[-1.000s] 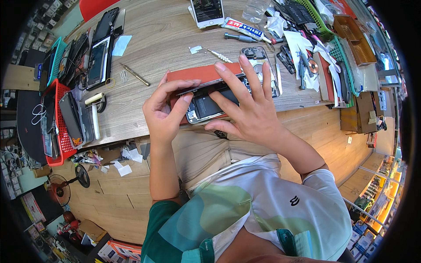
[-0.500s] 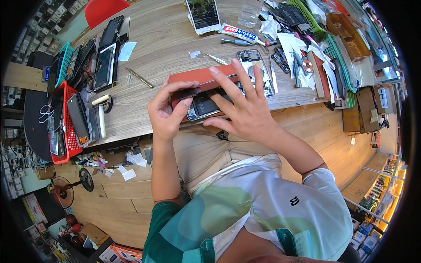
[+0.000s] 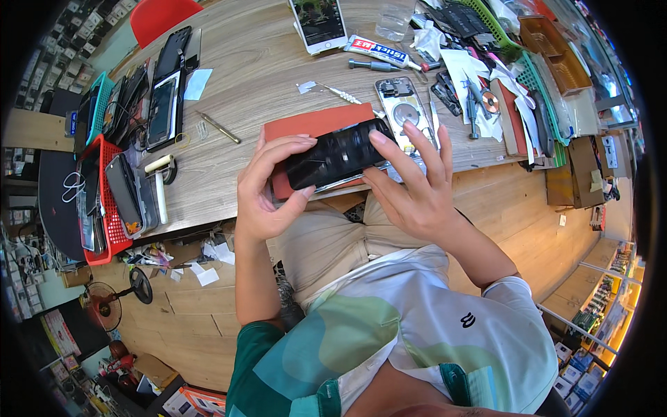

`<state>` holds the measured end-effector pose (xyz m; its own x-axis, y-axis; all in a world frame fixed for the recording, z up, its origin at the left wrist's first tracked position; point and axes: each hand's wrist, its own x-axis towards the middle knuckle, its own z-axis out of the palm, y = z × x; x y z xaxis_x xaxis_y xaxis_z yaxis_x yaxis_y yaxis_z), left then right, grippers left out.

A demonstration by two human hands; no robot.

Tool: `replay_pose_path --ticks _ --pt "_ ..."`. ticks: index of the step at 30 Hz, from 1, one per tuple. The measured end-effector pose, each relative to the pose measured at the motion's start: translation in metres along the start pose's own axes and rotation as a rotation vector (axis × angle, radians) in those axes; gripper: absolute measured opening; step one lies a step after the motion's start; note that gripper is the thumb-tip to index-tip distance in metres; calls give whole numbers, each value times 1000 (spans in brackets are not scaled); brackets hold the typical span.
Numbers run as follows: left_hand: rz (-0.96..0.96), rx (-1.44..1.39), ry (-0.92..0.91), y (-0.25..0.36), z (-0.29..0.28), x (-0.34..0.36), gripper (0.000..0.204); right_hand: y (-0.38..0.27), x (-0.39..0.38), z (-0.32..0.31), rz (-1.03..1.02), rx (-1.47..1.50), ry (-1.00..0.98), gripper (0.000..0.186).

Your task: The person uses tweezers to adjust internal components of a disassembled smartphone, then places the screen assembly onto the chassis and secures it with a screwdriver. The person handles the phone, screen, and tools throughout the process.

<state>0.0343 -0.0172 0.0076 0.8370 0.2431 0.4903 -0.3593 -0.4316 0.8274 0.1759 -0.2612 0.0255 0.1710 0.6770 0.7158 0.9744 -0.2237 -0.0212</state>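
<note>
A phone (image 3: 333, 156) with a glossy black screen lies tilted over a reddish-brown pad (image 3: 306, 124) at the table's front edge. Its screen covers the inside, and a thin strip of the metal frame shows along the near side. My left hand (image 3: 267, 191) grips the left end, fingers on the far edge and thumb on the near edge. At the right end my right hand (image 3: 424, 191) presses a fingertip on the screen's corner, with other digits at the near edge. Just right of it lies an opened phone housing (image 3: 403, 105), its round coil showing.
Behind the pad lie a white-handled pick (image 3: 340, 93), a glue tube (image 3: 379, 51) and a screwdriver (image 3: 372, 65). A lit phone (image 3: 319, 28) stands propped up. Left are a metal pen-like tool (image 3: 221, 128), a roller (image 3: 161, 184) and a red basket (image 3: 104, 201). Tools and papers crowd the right.
The phone's screen, lifted with the inside showing before, now lies down over the frame. My right hand has shifted right, its fingers moving from over the opening to the phone's right end.
</note>
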Motion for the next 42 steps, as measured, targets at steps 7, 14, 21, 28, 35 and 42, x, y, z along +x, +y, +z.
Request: replay_pose_path --ticks 7,14,21,28,35,42 --pt "50 89 -48 5 -1 3 62 6 -5 6 -50 0 42 8" --pt "34 102 -30 2 2 0 67 5 -5 5 -39 0 41 9" --pt "-8 97 9 4 6 1 70 6 -6 7 -36 -6 51 10" --pt "-7 83 18 3 7 0 71 5 -6 8 -21 -3 54 10" --pt "-1 61 33 1 8 -1 74 4 -7 6 -14 -7 38 9" --pt "-14 31 45 1 8 -2 78 4 -7 8 -16 -2 45 9"
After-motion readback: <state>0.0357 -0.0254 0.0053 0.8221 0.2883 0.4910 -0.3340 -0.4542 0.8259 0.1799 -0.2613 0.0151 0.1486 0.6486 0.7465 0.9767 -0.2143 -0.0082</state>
